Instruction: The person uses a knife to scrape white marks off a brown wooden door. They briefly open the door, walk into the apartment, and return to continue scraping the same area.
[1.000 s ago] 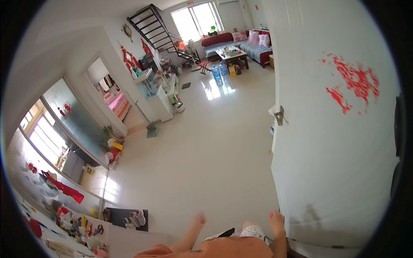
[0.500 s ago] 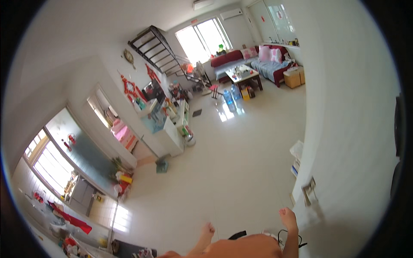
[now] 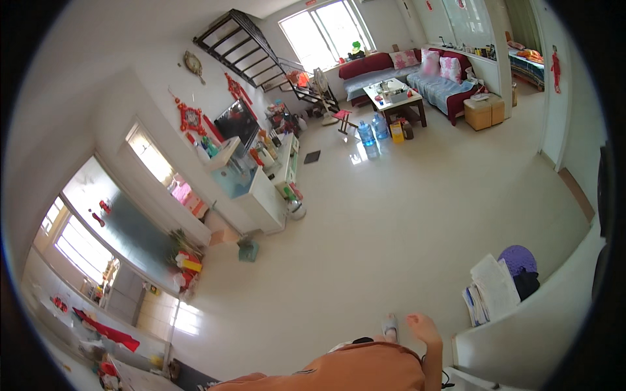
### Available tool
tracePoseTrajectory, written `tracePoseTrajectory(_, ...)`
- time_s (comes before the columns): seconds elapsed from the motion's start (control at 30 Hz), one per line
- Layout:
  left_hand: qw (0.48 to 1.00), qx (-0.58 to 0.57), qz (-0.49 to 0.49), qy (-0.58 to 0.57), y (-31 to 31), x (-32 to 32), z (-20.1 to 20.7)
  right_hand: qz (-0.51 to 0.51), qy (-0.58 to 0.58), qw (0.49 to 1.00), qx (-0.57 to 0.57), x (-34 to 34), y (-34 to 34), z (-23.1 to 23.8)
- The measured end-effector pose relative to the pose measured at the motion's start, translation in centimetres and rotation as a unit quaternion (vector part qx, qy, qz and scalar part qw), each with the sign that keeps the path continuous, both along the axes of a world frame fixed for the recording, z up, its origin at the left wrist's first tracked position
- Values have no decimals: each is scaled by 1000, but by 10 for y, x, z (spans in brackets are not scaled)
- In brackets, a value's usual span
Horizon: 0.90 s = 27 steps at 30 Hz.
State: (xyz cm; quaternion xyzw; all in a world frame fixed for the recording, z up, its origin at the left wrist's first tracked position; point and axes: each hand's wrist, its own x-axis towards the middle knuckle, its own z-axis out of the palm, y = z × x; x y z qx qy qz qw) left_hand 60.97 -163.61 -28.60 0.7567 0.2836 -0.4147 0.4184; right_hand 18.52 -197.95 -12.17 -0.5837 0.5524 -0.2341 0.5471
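My right hand (image 3: 425, 328) hangs low in front of my orange top (image 3: 352, 368). Its fingers are loosely bent and a little apart, and I see nothing held in them. Just left of it, my foot in a light slipper (image 3: 390, 327) is on the pale tiled floor (image 3: 339, 274). Nearest to that hand on the right is a stack of papers and books (image 3: 489, 290). My left hand does not show; only orange cloth is seen on that side.
A purple round stool top (image 3: 518, 259) and a dark bag (image 3: 527, 284) stand by the papers at the right wall. Ahead are a coffee table (image 3: 394, 96), water jugs (image 3: 366, 134), a red sofa (image 3: 462, 65) and a metal staircase (image 3: 241, 49). A white cabinet (image 3: 267, 199) stands left.
The view has shifted forward past the wall edge at right, bringing the papers, stool and a further doorway into sight. My left hand has left the picture; my right hand swung slightly left.
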Motion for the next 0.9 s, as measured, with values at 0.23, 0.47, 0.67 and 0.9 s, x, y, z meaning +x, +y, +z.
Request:
tracePoseTrajectory(0.23, 928, -9, -349, -133, -349, 142, 10, -132, 111, 980, -101, 44, -207, 15)
tracePoseTrajectory(0.47, 727, -239, -593, -251, -767, 87, 169, -261, -144, 954, 34, 46, -343, -40)
tracePoseTrajectory(0.67, 619, -235, -721, -206, -898, 90, 113, -373, -199, 898, 118, 61, -539, -77)
tracePoseTrajectory(0.9, 750, 47, -653, -94, -866, 195, 71, -234, 205, 927, -208, 123, -850, -34)
